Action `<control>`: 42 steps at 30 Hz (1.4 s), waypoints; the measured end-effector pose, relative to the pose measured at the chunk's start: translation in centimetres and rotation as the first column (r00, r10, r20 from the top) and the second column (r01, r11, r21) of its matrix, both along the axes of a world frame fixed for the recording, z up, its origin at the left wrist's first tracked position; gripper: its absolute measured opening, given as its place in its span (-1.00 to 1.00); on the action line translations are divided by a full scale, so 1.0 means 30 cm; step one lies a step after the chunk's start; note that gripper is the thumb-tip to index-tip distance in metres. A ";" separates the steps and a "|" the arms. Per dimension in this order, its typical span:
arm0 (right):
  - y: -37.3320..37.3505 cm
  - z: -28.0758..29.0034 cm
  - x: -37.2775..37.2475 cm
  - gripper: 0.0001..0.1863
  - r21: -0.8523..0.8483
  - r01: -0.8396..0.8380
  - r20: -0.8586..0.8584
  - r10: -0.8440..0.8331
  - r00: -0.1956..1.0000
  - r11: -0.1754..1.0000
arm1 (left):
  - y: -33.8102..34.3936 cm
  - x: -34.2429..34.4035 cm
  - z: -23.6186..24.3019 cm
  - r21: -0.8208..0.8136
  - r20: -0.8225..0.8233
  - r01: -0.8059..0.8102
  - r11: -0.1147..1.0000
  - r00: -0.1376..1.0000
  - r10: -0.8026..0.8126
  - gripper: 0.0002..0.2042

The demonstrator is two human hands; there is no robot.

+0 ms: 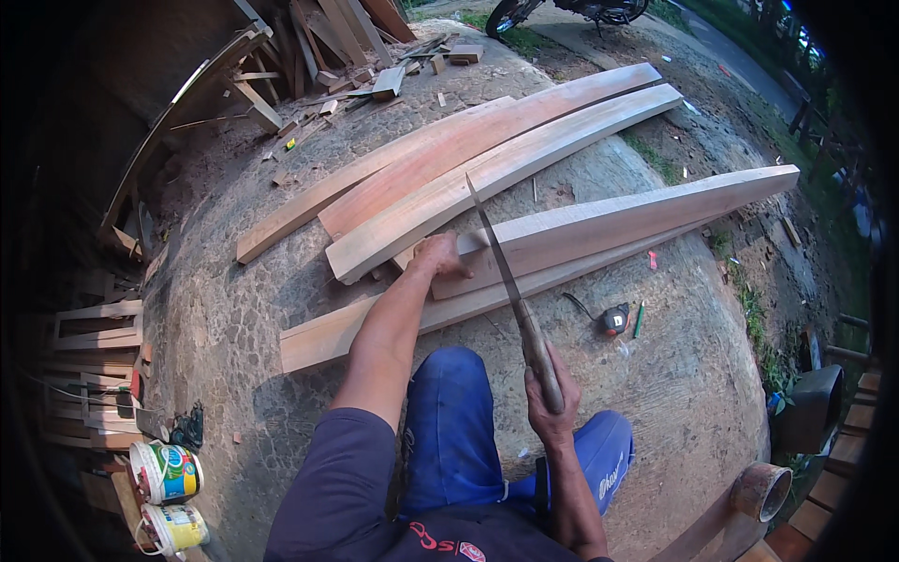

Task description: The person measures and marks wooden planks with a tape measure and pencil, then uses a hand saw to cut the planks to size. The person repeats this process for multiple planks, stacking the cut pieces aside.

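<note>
Soft even daylight, faint shadows, strong fisheye bending, dark and perhaps slightly blurred rim.

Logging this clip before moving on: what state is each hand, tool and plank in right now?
Left hand: pressed flat on the near plank's end.
Right hand: closed on the machete handle.
Machete: raised, blade pointing away over the wood.
Near plank: lying flat across a lower plank.
Tape measure: lying on the ground, unused.
Paint buckets: lying tipped.
</note>
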State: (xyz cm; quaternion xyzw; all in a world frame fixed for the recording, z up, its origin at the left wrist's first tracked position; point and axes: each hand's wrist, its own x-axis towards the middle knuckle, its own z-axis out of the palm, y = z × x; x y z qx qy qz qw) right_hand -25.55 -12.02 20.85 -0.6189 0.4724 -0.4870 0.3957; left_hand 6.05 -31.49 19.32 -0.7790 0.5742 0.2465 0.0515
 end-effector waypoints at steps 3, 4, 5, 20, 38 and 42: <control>0.001 -0.007 0.000 -0.40 -0.177 0.014 0.014 -0.012 1.000 0.984 | -0.007 0.011 -0.001 -0.001 -0.024 0.004 1.000 1.000 -0.004 -0.05; 0.005 -0.007 -0.001 -0.40 -0.091 0.014 -0.024 -0.016 1.000 0.996 | -0.008 0.014 -0.006 -0.019 -0.015 0.011 1.000 1.000 -0.011 -0.04; -0.001 -0.006 0.002 -0.40 -0.072 0.017 -0.021 -0.019 1.000 0.997 | -0.028 0.023 -0.002 -0.028 0.004 0.020 0.999 1.000 -0.020 -0.02; 0.226 0.064 -0.158 -0.42 0.010 -0.023 -0.121 0.024 0.992 1.000 | -0.028 0.029 0.016 -0.019 -0.010 0.035 0.999 0.999 -0.035 -0.10; 0.267 0.007 -0.196 -0.38 -0.089 -0.012 -0.178 -0.004 0.984 0.996 | -0.051 0.048 0.003 -0.017 -0.046 0.019 1.000 0.999 -0.020 -0.11; 0.217 0.046 -0.152 -0.39 -0.056 -0.034 -0.129 0.026 0.991 0.998 | -0.021 0.024 0.002 -0.078 -0.009 0.014 0.997 1.000 -0.015 -0.10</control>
